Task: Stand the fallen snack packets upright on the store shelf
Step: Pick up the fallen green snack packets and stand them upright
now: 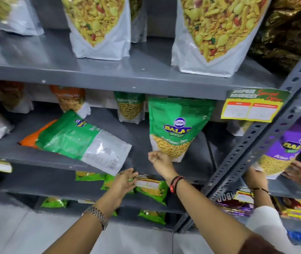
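A green snack packet [76,140] lies flat on the grey middle shelf [140,132], its white back up and its lower corner hanging past the shelf edge. It rests partly on a fallen orange packet [29,138]. My left hand [125,180] is just below that hanging corner, fingers apart and holding nothing. To the right a second green packet [175,125] stands upright. My right hand [158,159] grips it at its lower left corner with curled fingers.
Big white mix pouches [100,30] stand on the shelf above. Small upright packets line the back of the middle shelf. A price tag [252,105] hangs from the upper shelf edge. Past the perforated upright [256,138], another person's hands [256,176] hold a purple packet [289,149].
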The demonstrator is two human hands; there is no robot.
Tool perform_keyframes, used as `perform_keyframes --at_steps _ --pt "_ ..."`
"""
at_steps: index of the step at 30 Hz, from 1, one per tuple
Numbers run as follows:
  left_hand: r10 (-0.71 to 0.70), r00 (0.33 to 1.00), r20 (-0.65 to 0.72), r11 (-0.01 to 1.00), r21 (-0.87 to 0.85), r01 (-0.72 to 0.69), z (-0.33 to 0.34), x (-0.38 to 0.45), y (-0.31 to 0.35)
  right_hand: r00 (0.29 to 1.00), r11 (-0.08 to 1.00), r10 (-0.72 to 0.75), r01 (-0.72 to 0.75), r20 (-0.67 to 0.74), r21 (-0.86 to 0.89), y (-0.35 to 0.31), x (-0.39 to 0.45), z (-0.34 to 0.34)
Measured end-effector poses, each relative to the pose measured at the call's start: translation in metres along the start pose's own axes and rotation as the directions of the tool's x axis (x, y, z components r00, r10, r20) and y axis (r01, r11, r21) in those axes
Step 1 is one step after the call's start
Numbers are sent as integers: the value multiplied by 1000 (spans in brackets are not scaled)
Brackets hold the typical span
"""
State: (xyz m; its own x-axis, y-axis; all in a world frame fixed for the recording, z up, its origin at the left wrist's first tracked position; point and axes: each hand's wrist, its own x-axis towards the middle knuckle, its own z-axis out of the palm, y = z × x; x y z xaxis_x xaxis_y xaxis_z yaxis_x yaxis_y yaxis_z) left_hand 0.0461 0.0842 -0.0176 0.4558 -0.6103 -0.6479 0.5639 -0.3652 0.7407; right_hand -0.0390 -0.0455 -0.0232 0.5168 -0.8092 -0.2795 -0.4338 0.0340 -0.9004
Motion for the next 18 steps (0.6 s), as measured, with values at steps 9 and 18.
perform_keyframes --at_steps 9,18 --pt "7 997 -71 968 250 11 -91 -6 30 977 946 -175 201 122 -254 -103 8 88" --pt "334 938 -94 796 561 -227 -166 22 61 983 955 26 30 184 -294 -147 71 144"
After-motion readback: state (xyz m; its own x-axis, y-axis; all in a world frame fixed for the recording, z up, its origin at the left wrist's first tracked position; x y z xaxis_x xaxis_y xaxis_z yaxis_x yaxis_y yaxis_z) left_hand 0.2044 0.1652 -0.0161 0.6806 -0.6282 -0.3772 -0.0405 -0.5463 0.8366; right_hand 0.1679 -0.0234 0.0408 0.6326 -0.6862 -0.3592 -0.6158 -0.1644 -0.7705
